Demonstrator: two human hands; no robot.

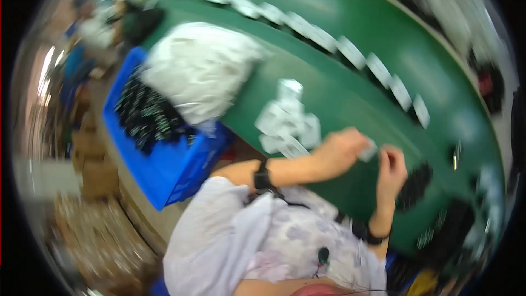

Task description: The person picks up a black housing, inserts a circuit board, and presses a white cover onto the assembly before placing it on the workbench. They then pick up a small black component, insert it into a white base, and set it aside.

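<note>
Near the right of the green table, my left hand [342, 149] pinches a small pale, see-through packet [367, 151] at its fingertips. My right hand [392, 170] is just right of it, fingers drawn together; anything between them is too small and blurred to make out. A heap of small white packets [287, 123] lies on the table beyond my left forearm. Close to my right hand is a pile of small black pieces [416, 185].
A row of white packets or boxes [350, 52] curves along the far side of the green table [329, 85]. At left, a large white plastic bag [200, 66] overlaps a blue bin [164, 178] of black pieces [148, 115]. Cardboard [101, 230] stands at lower left.
</note>
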